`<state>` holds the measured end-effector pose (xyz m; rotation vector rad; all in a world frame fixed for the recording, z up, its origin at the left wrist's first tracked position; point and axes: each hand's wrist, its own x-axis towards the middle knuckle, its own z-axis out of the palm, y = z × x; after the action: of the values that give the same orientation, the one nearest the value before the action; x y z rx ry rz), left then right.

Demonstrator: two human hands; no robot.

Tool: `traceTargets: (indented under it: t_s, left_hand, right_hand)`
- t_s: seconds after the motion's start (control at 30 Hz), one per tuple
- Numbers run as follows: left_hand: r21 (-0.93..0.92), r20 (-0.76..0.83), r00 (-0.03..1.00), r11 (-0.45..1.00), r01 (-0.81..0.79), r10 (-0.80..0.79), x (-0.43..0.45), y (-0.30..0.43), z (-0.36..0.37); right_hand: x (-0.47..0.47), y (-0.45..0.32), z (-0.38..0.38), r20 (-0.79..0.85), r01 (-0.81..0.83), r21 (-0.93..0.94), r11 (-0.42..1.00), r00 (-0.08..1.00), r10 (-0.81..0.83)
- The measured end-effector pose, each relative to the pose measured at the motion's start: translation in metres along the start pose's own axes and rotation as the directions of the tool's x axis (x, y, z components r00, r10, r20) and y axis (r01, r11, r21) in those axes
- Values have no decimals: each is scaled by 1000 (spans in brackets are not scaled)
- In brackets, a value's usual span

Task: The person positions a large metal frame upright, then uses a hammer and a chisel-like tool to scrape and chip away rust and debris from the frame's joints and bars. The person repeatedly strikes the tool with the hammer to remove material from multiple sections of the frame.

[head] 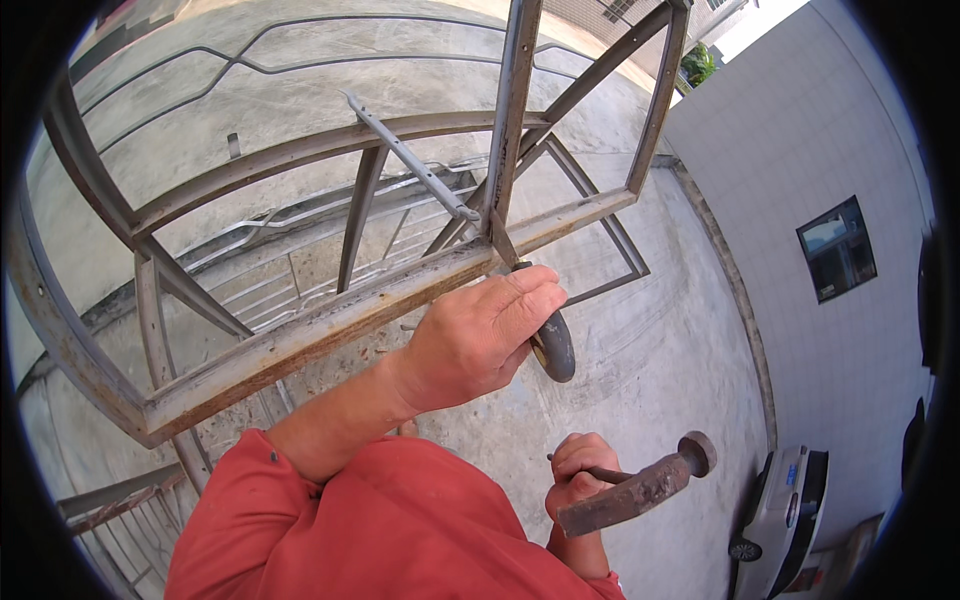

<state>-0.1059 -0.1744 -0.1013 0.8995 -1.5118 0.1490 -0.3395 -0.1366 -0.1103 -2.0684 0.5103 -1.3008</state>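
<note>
My left hand (469, 337) grips the dark, rounded handle (553, 345) of a flat-bladed hand tool, perhaps a scraper. Its blade (504, 240) meets the rusty angle-steel frame (322, 330) where an upright bar (514, 112) joins the near rail. Lower down, close to my body, my right hand (581, 469) is closed around the thin handle of a hammer (630, 495). The hammer's worn, rusty head points up and to the right, apart from the frame. A slim grey metal bar with holes (412, 161) slants across the frame, ending near the blade.
Bent metal grilles (255, 292) lie on the concrete floor (637, 360) beneath and beyond the frame. A rectangular metal frame (626, 247) lies to the right. Farther right are a pale wall (765, 165) with a small window (836, 247) and a parked car (776, 517).
</note>
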Motion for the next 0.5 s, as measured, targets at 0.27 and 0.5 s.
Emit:
traceTargets:
  t_s: [0.27,0.5]
  left_hand:
    - [53,17,1000,999,11,-12,8,5,9]
    - [124,-2,998,990,-66,67,12,4,20]
  right_hand:
    - [-2,5,-9,51,-132,-267,955,987,151]
    - [5,8,-14,-58,-389,-295,872,919,390]
